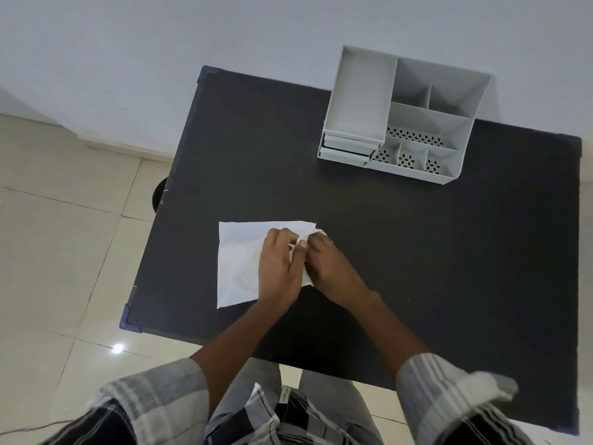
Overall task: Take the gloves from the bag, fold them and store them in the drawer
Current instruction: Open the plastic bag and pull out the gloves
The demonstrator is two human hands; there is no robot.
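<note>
A flat white bag [239, 261] lies on the black table [417, 252], left of centre. My left hand [280, 268] rests on its right half, fingers pinching the bag's upper right edge. My right hand [330, 268] meets it there and pinches the same crumpled white edge [305, 236]. Faint shapes show through the bag; no gloves are seen outside it. At the far right stands a grey desk organiser [401, 117] with two small drawers [348, 149] at its lower left, both pushed in.
The organiser has several open compartments, some with perforated floors. The table's left edge and blue corner caps [130, 319] border a tiled floor. A dark round object [159, 195] sits under the table's left side. A white wall stands behind.
</note>
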